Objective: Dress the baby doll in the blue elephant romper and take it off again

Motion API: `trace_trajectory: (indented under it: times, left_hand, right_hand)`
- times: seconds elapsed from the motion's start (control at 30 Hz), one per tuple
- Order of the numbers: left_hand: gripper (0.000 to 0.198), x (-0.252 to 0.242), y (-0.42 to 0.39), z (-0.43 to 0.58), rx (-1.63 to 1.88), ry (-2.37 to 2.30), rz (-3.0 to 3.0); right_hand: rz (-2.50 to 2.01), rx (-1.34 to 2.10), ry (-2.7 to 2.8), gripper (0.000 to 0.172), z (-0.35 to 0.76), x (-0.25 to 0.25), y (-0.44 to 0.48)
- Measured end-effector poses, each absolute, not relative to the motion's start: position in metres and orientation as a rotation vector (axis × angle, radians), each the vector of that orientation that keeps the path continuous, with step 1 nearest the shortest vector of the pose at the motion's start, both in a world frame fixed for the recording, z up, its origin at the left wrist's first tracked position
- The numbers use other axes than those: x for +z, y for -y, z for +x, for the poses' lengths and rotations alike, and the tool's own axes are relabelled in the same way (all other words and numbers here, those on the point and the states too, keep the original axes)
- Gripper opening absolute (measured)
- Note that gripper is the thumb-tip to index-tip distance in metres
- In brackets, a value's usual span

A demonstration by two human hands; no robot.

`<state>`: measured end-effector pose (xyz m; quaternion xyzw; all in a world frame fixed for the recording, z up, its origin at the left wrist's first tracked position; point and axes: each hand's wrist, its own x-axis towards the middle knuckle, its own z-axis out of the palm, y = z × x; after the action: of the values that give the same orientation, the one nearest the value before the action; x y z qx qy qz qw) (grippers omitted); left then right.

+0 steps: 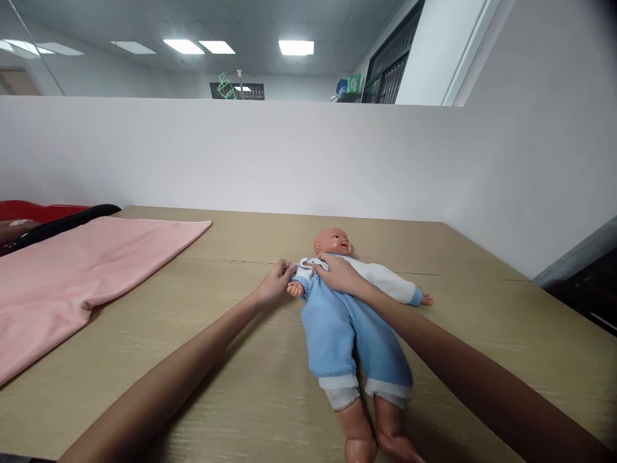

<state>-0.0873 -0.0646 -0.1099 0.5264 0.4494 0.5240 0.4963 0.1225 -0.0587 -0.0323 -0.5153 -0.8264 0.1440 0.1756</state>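
A baby doll [332, 241] lies on its back on the table, head away from me and turned to the right. It wears a white top with blue cuffs and blue trousers [332, 328] with white hems. My left hand [278, 278] pinches the white cloth at the doll's shoulder, on the left side of the picture. Over the doll's chest, my right hand [337, 273] has its fingers closed on the white and blue edge of the clothing [310, 263]. The doll's other arm [395, 283] stretches out to the right. My fingers partly hide the cloth.
A pink cloth [96, 263] covers the left part of the wooden table [202, 379]. Behind it are a red object [43, 211] with a black edge and part of another person's arm [17, 229]. A white partition [270, 161] borders the table's far side.
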Motion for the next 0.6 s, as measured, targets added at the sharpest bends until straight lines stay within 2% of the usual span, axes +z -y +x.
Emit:
trace_trajectory:
  times: [0.2,0.43,0.6]
  left_hand:
    - [0.072,-0.123,0.062,-0.082,1.192,-1.001,1.156]
    - [0.060,-0.113,0.073,-0.083,1.237,-0.906,1.167]
    - [0.062,-0.119,0.063,-0.082,1.213,-0.880,1.113]
  right_hand:
    - [-1.405,0.463,2.273,0.020,0.116,-0.036,0.061]
    - [-1.366,0.448,2.140,0.020,0.122,-0.034,0.064]
    - [-1.274,0.531,2.145,0.018,0.123,-0.037,0.064]
